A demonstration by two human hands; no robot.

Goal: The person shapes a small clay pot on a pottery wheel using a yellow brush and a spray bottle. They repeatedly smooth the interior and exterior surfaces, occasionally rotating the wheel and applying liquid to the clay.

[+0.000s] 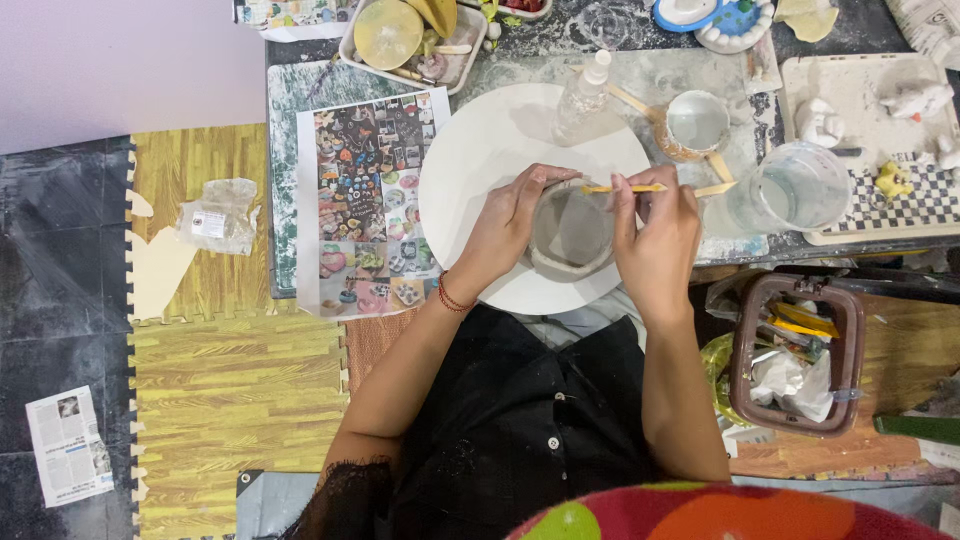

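Head view: left hand [510,225] cups clay pot [570,232]; right hand [655,235] pinches wooden stick [625,188].

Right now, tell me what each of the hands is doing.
Left hand: curled around the side of the grey clay pot, steadying it.
Right hand: closed on a thin yellow wooden stick, held across the pot's rim.

We see our left hand [508,225] cupping a grey clay pot [571,232] on a white round board [470,180], while our right hand [657,235] holds a thin wooden stick [625,188] (apparently touching the rim) over the counter [520,70].
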